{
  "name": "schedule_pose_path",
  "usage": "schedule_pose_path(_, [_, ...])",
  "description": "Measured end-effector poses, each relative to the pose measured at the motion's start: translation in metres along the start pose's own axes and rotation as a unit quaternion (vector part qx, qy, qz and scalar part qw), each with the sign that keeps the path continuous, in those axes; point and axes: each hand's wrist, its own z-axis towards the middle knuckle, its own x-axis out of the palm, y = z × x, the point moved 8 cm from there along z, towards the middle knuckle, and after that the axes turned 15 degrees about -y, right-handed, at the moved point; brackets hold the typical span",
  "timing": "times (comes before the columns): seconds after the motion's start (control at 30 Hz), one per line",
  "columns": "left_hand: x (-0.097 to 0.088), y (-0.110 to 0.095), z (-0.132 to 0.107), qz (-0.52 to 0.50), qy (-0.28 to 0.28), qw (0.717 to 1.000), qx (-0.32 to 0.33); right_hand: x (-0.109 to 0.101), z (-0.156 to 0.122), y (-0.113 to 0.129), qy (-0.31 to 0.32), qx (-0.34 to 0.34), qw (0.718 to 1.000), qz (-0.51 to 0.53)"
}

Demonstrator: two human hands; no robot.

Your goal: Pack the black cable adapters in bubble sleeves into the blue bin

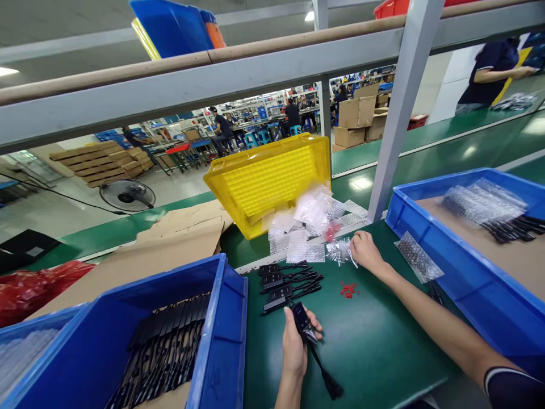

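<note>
My left hand [294,346] is closed around a black electronic device [301,318] with short cables, which hang down toward the front edge of the table. A bit of clear plastic [310,334] shows at the cable end of this device. My right hand [366,250] has its fingers drawn together at the edge of a pile of small clear plastic pieces [339,250]; what lies between the fingertips is hidden. Beyond my left hand, several similar black devices [276,292] lie in a row. Small red rings [348,289] are scattered on the green tabletop [340,352].
A blue bin [219,341] of black cabled devices stands at the left. Another blue bin [451,238], at the right, holds bagged devices, with a bubble-wrap bag [419,257] beside it. Behind, bubble-wrap bags [306,224] spill from a tilted yellow crate [272,176]. A metal post [398,108] rises there.
</note>
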Motion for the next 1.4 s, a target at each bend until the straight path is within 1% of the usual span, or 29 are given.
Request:
schedule_pose_path(0.07, [0.0, -0.001, 0.001, -0.005, -0.005, 1.0, -0.002, -0.003, -0.01, 0.011, 0.011, -0.007, 1.0, 0.01])
schedule_pose_path(0.1, [-0.001, -0.001, 0.001, -0.008, -0.009, 1.0, -0.003, -0.006, -0.02, 0.024, 0.025, -0.019, 0.999, 0.033])
schedule_pose_path(0.13, [-0.001, -0.002, 0.001, -0.011, -0.013, 1.0, -0.004, -0.01, -0.034, 0.041, 0.045, -0.037, 0.996, 0.064])
schedule_pose_path(0.17, [-0.001, -0.003, 0.001, -0.014, -0.018, 1.0, -0.004, -0.013, -0.05, 0.062, 0.073, -0.061, 0.989, 0.116])
schedule_pose_path(0.23, [-0.001, -0.003, 0.002, -0.022, -0.024, 0.999, -0.003, -0.019, -0.088, 0.106, 0.136, -0.115, 0.96, 0.215])
schedule_pose_path(0.3, [-0.003, -0.001, 0.002, -0.016, -0.032, 0.999, -0.004, -0.024, -0.119, 0.14, 0.164, -0.151, 0.937, 0.268])
schedule_pose_path(0.37, [-0.007, 0.001, 0.004, 0.001, -0.05, 0.999, 0.0, -0.025, -0.138, 0.161, 0.162, -0.172, 0.929, 0.284])
schedule_pose_path(0.43, [-0.011, 0.002, 0.005, 0.016, -0.063, 0.998, 0.01, -0.025, -0.144, 0.168, 0.145, -0.178, 0.929, 0.291])
schedule_pose_path(0.5, [-0.01, 0.002, 0.005, 0.016, -0.057, 0.998, 0.012, -0.029, -0.136, 0.163, 0.118, -0.168, 0.932, 0.3])
schedule_pose_path(0.53, [-0.008, 0.002, 0.005, 0.012, -0.049, 0.999, 0.009, -0.031, -0.127, 0.156, 0.105, -0.153, 0.936, 0.298])
schedule_pose_path(0.6, [-0.004, 0.0, 0.003, 0.004, -0.037, 0.999, 0.003, -0.034, -0.101, 0.132, 0.079, -0.113, 0.954, 0.266])
schedule_pose_path(0.63, [-0.003, -0.001, 0.002, 0.002, -0.035, 0.999, 0.002, -0.033, -0.086, 0.116, 0.075, -0.093, 0.967, 0.226])
schedule_pose_path(0.7, [-0.002, -0.004, 0.001, 0.001, -0.038, 0.999, 0.006, -0.024, -0.056, 0.079, 0.083, -0.057, 0.988, 0.117])
schedule_pose_path(0.73, [-0.002, -0.005, 0.0, 0.003, -0.039, 0.999, 0.009, -0.016, -0.043, 0.058, 0.098, -0.04, 0.993, 0.05])
schedule_pose_path(0.8, [-0.003, -0.006, 0.0, 0.011, -0.035, 0.999, 0.012, -0.002, -0.021, 0.02, 0.108, -0.008, 0.994, -0.02])
schedule_pose_path(0.83, [-0.003, -0.006, 0.0, 0.017, -0.033, 0.999, 0.013, 0.006, -0.013, 0.003, 0.111, 0.007, 0.993, -0.044])
schedule_pose_path(0.9, [-0.004, -0.005, 0.002, 0.028, -0.031, 0.999, 0.013, 0.02, -0.005, -0.023, 0.108, 0.034, 0.991, -0.075])
schedule_pose_path(0.97, [-0.007, -0.003, 0.005, 0.034, -0.035, 0.999, 0.014, 0.029, -0.004, -0.039, 0.092, 0.056, 0.989, -0.097])
schedule_pose_path(1.07, [-0.011, 0.0, 0.009, 0.038, -0.045, 0.998, 0.018, 0.031, -0.006, -0.05, 0.047, 0.077, 0.991, -0.103])
schedule_pose_path(1.13, [-0.013, 0.002, 0.011, 0.04, -0.048, 0.998, 0.022, 0.023, -0.007, -0.051, 0.015, 0.084, 0.992, -0.092])
schedule_pose_path(1.2, [-0.015, 0.003, 0.013, 0.041, -0.05, 0.998, 0.024, 0.008, -0.009, -0.048, -0.016, 0.083, 0.994, -0.071])
schedule_pose_path(1.3, [-0.017, 0.0, 0.014, 0.027, -0.049, 0.998, 0.022, -0.024, -0.021, -0.029, -0.054, 0.06, 0.997, -0.021])
schedule_pose_path(1.37, [-0.014, -0.003, 0.013, 0.001, -0.043, 0.999, 0.015, -0.046, -0.038, -0.005, -0.066, 0.048, 0.994, 0.069])
schedule_pose_path(1.4, [-0.01, -0.005, 0.012, -0.016, -0.04, 0.999, 0.012, -0.053, -0.05, 0.009, -0.048, 0.051, 0.989, 0.134])
